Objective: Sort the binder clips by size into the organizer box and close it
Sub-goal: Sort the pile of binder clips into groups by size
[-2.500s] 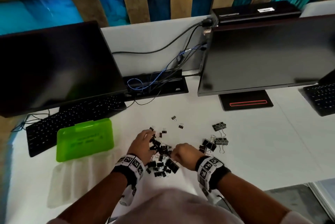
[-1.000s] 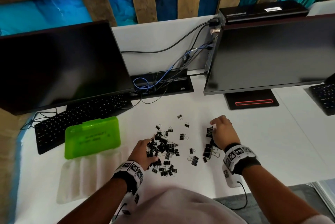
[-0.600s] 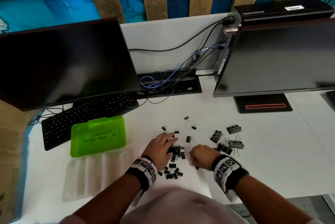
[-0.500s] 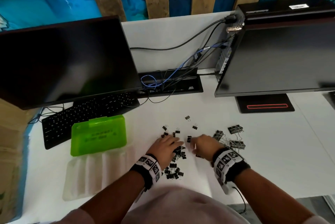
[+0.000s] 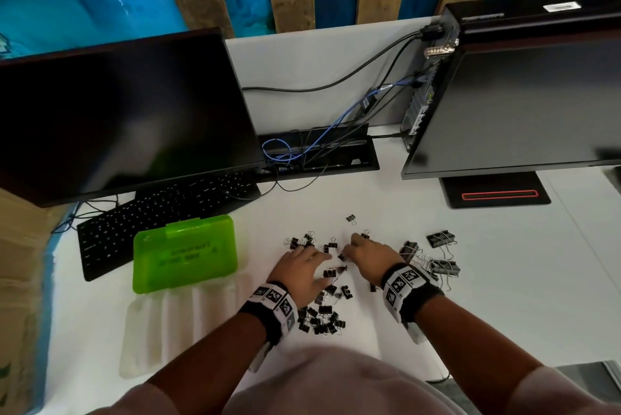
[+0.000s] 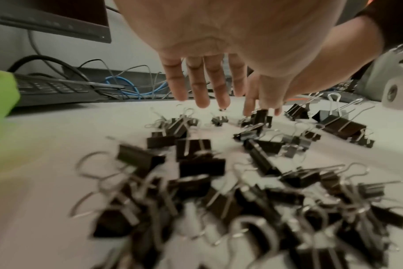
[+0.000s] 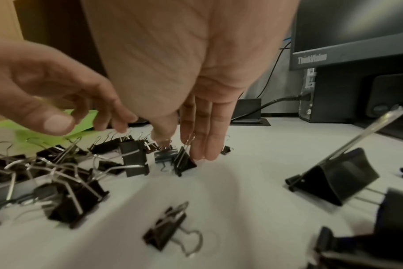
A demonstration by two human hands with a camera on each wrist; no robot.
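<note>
Several black binder clips lie loose on the white desk. The small ones are heaped [image 5: 322,317] near my left wrist, and a few large clips [image 5: 443,268] lie to the right. The green organizer box [image 5: 184,253] sits closed at the left. My left hand [image 5: 304,256] hovers flat over the small clips [image 6: 196,163], fingers straight [image 6: 201,94], holding nothing. My right hand [image 5: 361,248] reaches down beside it. Its straight fingertips [image 7: 203,151] touch the desk next to a medium clip [image 7: 184,162], and it grips nothing.
A translucent plastic tray [image 5: 174,324] lies in front of the green box. Behind the box are a black keyboard [image 5: 161,213] and a monitor [image 5: 117,119]. A second monitor [image 5: 521,105] with its stand [image 5: 497,194] is at the back right, cables [image 5: 302,152] between them.
My right hand came back from the large clips on the right to the middle of the heap. Both hands have since edged forward among the small clips, and the left fingers have straightened.
</note>
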